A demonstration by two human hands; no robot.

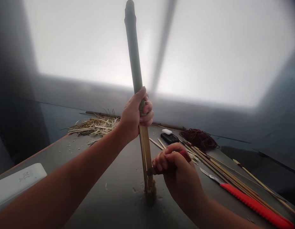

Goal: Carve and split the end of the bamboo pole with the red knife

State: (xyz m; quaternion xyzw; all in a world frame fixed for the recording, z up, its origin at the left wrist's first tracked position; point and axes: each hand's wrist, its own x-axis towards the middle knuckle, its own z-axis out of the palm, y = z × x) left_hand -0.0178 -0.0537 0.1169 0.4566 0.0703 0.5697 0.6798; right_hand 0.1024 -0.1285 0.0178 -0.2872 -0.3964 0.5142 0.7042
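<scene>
A long green bamboo pole [135,54] stands nearly upright, tilted a little to the left, its lower end on the table. My left hand [135,113] is wrapped round its middle. Below that hand the bamboo is split lengthwise and shows pale brown wood. In my right hand [178,168], closed in a fist, is a knife [184,156] with a dark red handle. Its short blade lies against the split near the bottom; how deep it sits I cannot tell.
On the grey table [109,190] lie a heap of bamboo shavings [95,124], a coil of dark red cord [200,139], a black case [169,138], several thin bamboo sticks [228,178] and a red-handled craft knife [252,203]. A white box [18,183] stands at the left.
</scene>
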